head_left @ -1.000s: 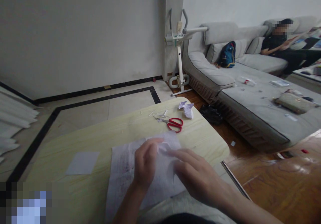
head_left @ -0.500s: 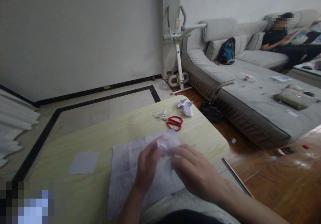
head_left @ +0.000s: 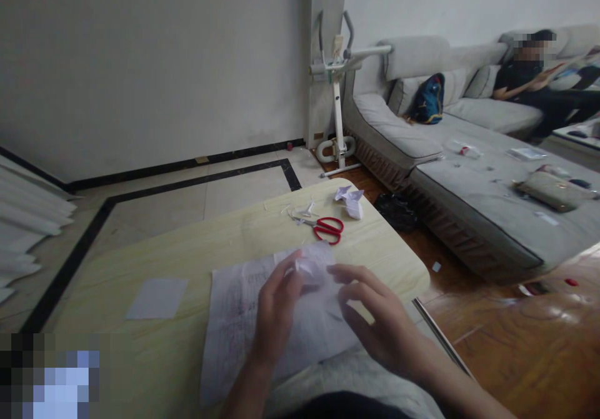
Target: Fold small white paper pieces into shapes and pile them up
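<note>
My left hand is closed on a small folded piece of white paper, held just over a large printed sheet on the table. To its right, my right hand is open, thumb and fingers apart, a short way from the folded paper. Beyond the hands lie red-handled scissors, with thin paper scraps around their blades. Folded paper shapes rest near the table's far corner. A blank square of paper lies flat on the left.
The pale wooden table has a rounded right corner. Past it are a black plastic bag on the floor, a grey sofa with a blue backpack, and white exercise equipment. A person sits on the sofa.
My right hand has let go of the folded paper and drawn back to the right, its fingers spreading. My left hand still grips the paper. The view has shifted slightly.
</note>
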`<move>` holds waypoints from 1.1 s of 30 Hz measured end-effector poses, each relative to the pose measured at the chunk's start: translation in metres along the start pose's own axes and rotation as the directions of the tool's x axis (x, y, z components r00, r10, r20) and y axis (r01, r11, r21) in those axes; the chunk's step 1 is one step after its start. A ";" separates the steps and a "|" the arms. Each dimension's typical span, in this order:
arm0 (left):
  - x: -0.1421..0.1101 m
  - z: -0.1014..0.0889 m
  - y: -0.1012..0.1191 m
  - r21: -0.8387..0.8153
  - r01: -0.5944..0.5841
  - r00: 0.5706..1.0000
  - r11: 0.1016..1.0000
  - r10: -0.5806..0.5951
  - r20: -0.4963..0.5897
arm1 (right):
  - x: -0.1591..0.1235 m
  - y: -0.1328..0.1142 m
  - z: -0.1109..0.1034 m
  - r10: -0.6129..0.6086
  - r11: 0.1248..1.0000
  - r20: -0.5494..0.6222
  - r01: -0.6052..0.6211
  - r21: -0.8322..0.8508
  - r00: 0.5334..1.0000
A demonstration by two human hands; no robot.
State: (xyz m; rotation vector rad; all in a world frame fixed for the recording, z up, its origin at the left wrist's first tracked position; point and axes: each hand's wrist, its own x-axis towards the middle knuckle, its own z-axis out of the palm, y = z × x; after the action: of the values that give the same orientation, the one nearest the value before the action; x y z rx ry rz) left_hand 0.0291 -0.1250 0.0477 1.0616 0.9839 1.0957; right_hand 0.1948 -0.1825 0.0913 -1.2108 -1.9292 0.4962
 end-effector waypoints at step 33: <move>-0.004 0.007 -0.004 0.438 -0.309 0.947 0.844 0.315 0.061 | 0.023 0.005 0.010 0.294 0.955 -0.137 -0.295 0.007 0.946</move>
State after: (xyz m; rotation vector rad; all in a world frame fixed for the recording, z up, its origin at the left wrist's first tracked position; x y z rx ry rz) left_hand 0.0356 -0.1310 0.0455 1.6355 1.1280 1.1680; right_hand 0.1843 -0.1589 0.0917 -1.5129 -1.6462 0.5395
